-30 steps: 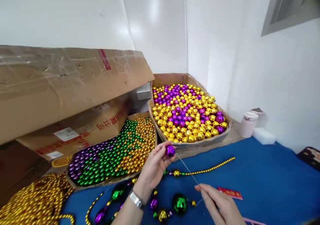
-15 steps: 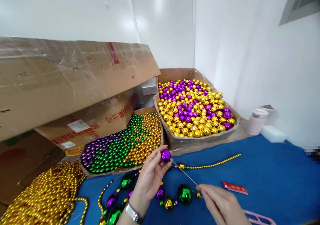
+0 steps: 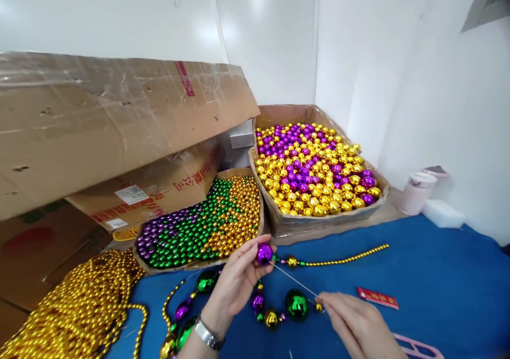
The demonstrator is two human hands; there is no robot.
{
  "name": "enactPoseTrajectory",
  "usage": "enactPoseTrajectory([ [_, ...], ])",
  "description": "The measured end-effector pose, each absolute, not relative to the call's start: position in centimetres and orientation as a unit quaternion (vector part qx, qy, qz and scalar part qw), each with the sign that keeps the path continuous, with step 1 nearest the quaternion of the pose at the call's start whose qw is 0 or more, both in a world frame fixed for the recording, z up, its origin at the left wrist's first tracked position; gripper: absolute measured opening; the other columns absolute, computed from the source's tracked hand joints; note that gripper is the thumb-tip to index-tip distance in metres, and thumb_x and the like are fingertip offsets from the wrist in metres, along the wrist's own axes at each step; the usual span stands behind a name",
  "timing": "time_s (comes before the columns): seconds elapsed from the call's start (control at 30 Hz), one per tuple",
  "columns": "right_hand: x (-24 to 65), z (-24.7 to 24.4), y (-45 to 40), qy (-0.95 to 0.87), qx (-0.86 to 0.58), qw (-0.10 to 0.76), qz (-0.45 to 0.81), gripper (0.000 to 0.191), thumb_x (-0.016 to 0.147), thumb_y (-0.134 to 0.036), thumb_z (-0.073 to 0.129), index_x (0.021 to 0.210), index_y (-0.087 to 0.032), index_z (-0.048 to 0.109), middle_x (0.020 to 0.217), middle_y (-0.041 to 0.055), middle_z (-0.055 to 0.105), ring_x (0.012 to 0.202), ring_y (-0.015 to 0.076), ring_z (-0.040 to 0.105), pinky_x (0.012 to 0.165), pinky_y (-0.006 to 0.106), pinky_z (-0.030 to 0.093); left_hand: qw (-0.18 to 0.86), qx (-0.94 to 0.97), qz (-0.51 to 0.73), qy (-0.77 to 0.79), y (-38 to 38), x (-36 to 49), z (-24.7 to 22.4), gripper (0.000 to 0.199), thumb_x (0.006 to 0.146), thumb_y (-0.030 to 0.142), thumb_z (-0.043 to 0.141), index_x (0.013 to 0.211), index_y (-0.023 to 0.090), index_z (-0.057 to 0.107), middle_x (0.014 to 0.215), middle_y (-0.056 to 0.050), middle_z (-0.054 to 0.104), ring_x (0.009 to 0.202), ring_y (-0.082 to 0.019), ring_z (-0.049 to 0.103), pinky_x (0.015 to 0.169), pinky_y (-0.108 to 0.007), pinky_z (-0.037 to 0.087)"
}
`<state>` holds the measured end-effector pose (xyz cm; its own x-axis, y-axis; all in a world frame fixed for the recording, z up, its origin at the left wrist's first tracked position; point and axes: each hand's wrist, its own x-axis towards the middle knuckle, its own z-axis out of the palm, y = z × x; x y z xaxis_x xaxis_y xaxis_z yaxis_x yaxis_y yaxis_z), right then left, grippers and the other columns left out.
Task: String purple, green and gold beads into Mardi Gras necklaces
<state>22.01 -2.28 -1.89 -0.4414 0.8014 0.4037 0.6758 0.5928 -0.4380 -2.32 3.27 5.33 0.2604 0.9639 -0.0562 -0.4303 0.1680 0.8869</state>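
Note:
A shiny purple bead is pinched between the thumb and fingers of my left hand, above the blue cloth. From this bead a thin pale cord runs straight to my right hand, whose fingertips are closed on its other end. Just left of the right fingertips are a small gold bead and a large green bead. Below and around my left hand curves a bead garland of purple, green and gold beads, partly hidden by my wrist.
A carton of purple and gold beads stands behind; a lower box holds smaller purple, green and gold ones. Gold bead strands are heaped at left. A red packet and pink-handled scissors lie at right on the blue cloth.
The view has shifted slightly, so the scene sits a little further right. Both hands keep their hold on the purple bead and the cord, with little visible movement.

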Motion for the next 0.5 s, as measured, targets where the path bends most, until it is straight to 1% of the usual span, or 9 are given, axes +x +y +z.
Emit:
enactPoseTrajectory([
  [0.17,22.1,-1.7,-2.3,-0.844,-0.434,0.283,0.136,0.028,0.093,-0.02,0.034,0.103,-0.021,0.06,0.09,0.0072,0.07,0.082,0.0198,0.068,0.074,0.029,0.054,0.699,0.391,0.499,0.331,3.2,-2.5,5.1,0.031,0.089,0.022,0.05,0.116,0.011,0.06,0.102,-0.014,0.066,0.091,-0.019,0.06,0.075,-0.028,0.051],
  [0.23,22.1,-2.0,-2.3,-0.845,-0.432,0.29,0.127,0.027,0.093,-0.02,0.035,0.101,-0.021,0.06,0.089,0.0064,0.07,0.081,0.019,0.068,0.073,0.027,0.054,0.696,0.393,0.497,0.339,3.1,-2.4,5.1,0.031,0.089,0.023,0.05,0.116,0.012,0.06,0.103,-0.014,0.065,0.09,-0.018,0.06,0.076,-0.029,0.051],
  [0.3,22.1,-2.6,-2.2,-0.847,-0.427,0.309,0.074,0.028,0.093,-0.018,0.034,0.101,-0.02,0.061,0.086,0.0073,0.071,0.077,0.0198,0.069,0.069,0.028,0.055,0.678,0.408,0.499,0.353,2.9,-2.2,5.0,0.031,0.087,0.024,0.053,0.116,0.013,0.06,0.105,-0.013,0.064,0.093,-0.019,0.058,0.078,-0.031,0.05],
  [0.4,22.1,-3.7,-2.1,-0.843,-0.42,0.332,-0.053,0.033,0.091,-0.015,0.031,0.102,-0.015,0.062,0.082,0.0109,0.072,0.072,0.0235,0.071,0.061,0.031,0.057,0.632,0.452,0.503,0.379,2.4,-1.5,4.8,0.034,0.083,0.024,0.06,0.116,0.016,0.06,0.107,-0.011,0.062,0.096,-0.02,0.056,0.082,-0.033,0.049],
  [0.43,22.0,-3.9,-2.0,-0.844,-0.417,0.33,-0.074,0.033,0.091,-0.015,0.031,0.103,-0.014,0.062,0.083,0.0116,0.073,0.071,0.0239,0.071,0.061,0.031,0.057,0.618,0.465,0.503,0.385,2.2,-1.2,4.7,0.037,0.081,0.023,0.063,0.117,0.017,0.058,0.107,-0.011,0.062,0.097,-0.02,0.056,0.082,-0.033,0.049],
  [0.5,22.0,-4.1,-1.9,-0.854,-0.411,0.314,-0.06,0.032,0.092,-0.017,0.032,0.103,-0.015,0.062,0.087,0.01,0.073,0.075,0.0218,0.071,0.065,0.028,0.058,0.606,0.476,0.505,0.388,1.8,-0.8,4.5,0.043,0.079,0.021,0.066,0.12,0.019,0.055,0.109,-0.01,0.061,0.097,-0.02,0.055,0.081,-0.032,0.048],
])
